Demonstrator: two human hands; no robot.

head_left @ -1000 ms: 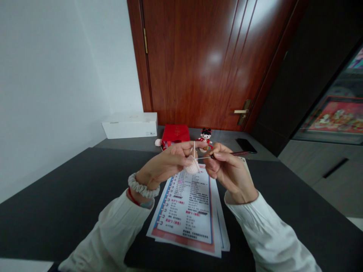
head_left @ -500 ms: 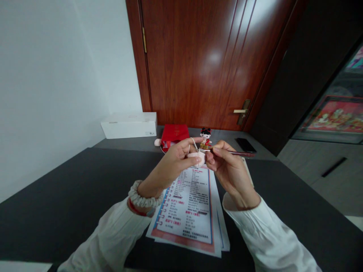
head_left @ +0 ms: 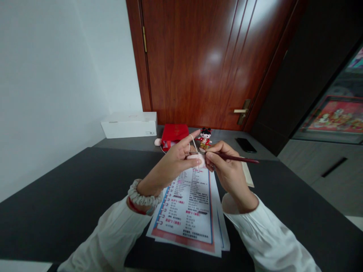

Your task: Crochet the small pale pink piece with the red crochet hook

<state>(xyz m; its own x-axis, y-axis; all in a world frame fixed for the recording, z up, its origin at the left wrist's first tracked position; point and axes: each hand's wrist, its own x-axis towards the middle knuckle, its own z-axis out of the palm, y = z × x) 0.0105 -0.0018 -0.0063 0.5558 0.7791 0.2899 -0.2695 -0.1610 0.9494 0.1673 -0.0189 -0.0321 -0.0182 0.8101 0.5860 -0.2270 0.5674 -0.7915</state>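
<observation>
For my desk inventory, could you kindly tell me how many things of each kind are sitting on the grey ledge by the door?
White box: 1
Red packet: 1
Small doll in red: 1
Black phone: 1
Small pink object: 1
Total: 5

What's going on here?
A person is crocheting by hand over a dark table. Their left hand pinches a small pale pink crocheted piece, with pale yarn looped up over the raised index finger. Their right hand holds a dark red crochet hook like a pencil, its tip at the piece. Printed sheets lie below the hands, and a small doll stands beyond them.
</observation>
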